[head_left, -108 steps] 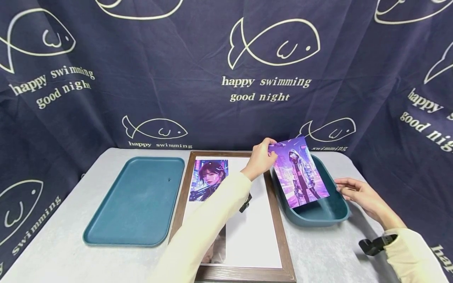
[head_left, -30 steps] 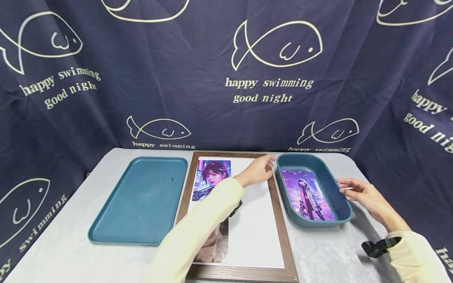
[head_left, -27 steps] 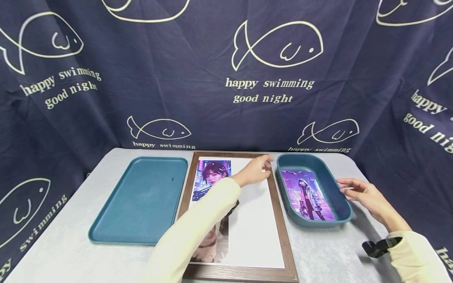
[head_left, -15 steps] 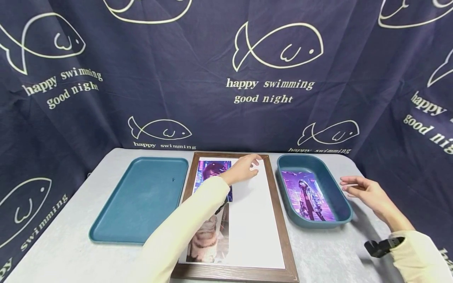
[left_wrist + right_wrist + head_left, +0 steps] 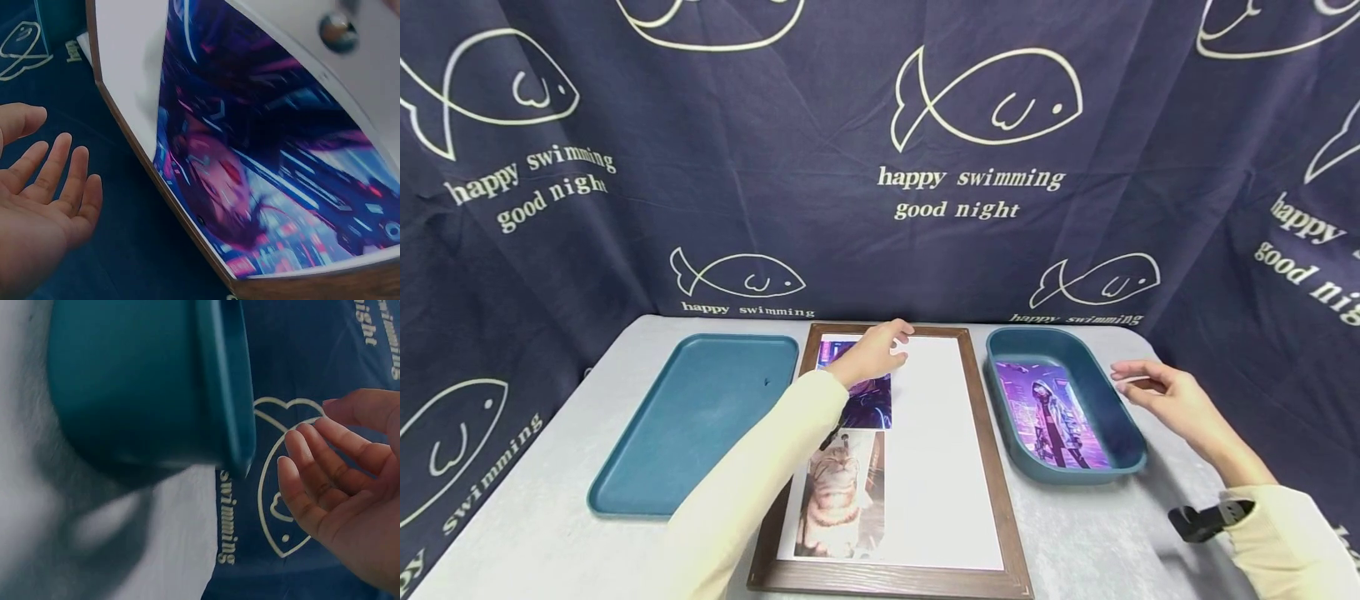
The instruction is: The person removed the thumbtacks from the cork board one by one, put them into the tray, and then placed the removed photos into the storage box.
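My left hand [image 5: 874, 350] hangs over the upper left of a brown wooden picture frame [image 5: 1011, 517], fingers loosely bent and holding nothing. Beneath it lies a purple-blue print of a woman with a gun [image 5: 872, 408], its upper part covered by the hand; the left wrist view shows more of this print [image 5: 269, 125]. Below that print, a cat photo [image 5: 835, 500] lies on the frame's white backing. My right hand [image 5: 1168, 400] is beside the right rim of a deep teal box [image 5: 137, 381], relaxed and with nothing in it. Inside the box rests a purple print of a hooded figure [image 5: 1052, 417].
A flat teal tray [image 5: 700, 425] lies left of the frame on the pale grey table [image 5: 1075, 542]. Behind the table hangs a dark blue curtain [image 5: 850, 125] with white fish drawings. The frame's right half shows bare white backing.
The hooded-figure print was in my left hand and now lies in the box. That hand has since moved left, from the frame's right edge to above the woman print. My right hand shifted only slightly.
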### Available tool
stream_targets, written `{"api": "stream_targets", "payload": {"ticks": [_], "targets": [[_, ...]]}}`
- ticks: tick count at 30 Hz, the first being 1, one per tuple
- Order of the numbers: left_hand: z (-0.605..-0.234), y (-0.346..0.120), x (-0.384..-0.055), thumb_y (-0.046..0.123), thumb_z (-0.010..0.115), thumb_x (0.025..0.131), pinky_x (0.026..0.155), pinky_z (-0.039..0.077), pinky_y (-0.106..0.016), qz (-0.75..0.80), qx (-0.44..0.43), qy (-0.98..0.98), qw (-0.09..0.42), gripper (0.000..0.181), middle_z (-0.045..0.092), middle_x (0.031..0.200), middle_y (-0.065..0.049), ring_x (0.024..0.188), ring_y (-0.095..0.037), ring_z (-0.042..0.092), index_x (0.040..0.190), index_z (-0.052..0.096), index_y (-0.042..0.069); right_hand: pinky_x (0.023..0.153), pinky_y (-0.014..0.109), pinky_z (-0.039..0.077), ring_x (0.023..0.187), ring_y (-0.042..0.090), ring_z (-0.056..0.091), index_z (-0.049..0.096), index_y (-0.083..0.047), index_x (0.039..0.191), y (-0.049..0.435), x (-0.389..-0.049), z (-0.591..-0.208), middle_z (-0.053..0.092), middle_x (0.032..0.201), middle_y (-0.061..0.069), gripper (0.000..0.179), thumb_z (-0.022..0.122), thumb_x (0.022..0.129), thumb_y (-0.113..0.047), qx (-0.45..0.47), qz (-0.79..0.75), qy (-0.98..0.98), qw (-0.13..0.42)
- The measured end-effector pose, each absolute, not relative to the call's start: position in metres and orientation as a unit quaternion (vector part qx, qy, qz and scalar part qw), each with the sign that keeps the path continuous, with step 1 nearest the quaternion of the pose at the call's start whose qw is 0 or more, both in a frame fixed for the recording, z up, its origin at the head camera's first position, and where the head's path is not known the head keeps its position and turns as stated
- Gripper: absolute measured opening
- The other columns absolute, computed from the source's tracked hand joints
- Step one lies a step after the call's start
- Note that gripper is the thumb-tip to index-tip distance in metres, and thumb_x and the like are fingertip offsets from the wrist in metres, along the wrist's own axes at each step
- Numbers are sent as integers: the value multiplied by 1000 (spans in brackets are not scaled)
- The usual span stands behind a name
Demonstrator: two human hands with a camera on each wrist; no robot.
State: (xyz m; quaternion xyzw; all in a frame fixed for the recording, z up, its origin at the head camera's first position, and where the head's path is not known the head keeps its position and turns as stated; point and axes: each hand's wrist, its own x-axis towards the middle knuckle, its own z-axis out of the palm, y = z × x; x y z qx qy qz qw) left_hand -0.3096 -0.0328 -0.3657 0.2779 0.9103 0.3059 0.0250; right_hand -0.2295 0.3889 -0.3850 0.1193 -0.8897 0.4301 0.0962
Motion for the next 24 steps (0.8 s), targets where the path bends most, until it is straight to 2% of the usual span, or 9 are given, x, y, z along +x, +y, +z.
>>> {"api": "stream_targets", "payload": {"ticks": [4,6,10,13,20,24], "targets": [[-367,-45,-308,4,58,85,97,40,-38,311,268,912,19,39,58,114,-17,113,-30,53,123,47,0,65,7,43,76,-7,60,61,-14,102,361,-218,-361,58,91,-32,22,61,84,-2,139,408,-896,107],[-368,-51,-308,3,57,85,97,41,-38,313,267,911,16,39,58,114,-18,112,-31,53,122,47,-1,65,7,44,76,-6,60,61,-9,103,353,-218,-358,56,92,-33,22,61,83,0,156,395,-898,114],[-369,-61,-307,2,57,84,96,42,-39,303,269,914,5,39,59,113,-20,110,-32,54,121,47,-3,66,8,45,79,-3,61,59,1,104,341,-220,-355,56,96,-31,21,60,83,2,195,392,-891,119],[-370,-68,-307,3,57,84,97,41,-38,297,258,919,8,39,58,114,-20,111,-31,54,121,47,-2,66,8,44,79,-5,60,59,4,104,330,-220,-352,56,95,-30,22,61,82,3,211,387,-889,124],[-373,-82,-308,5,58,85,96,42,-40,279,234,931,4,38,59,115,-17,111,-31,55,122,48,0,65,10,45,78,-5,58,62,-2,104,302,-219,-344,56,94,-28,26,63,79,4,240,363,-890,133],[-375,-88,-307,6,59,84,95,42,-43,271,213,939,3,38,60,115,-15,111,-31,55,121,50,2,65,13,46,79,-3,59,62,-4,104,289,-219,-341,58,95,-21,26,63,79,4,260,360,-887,126]]}}
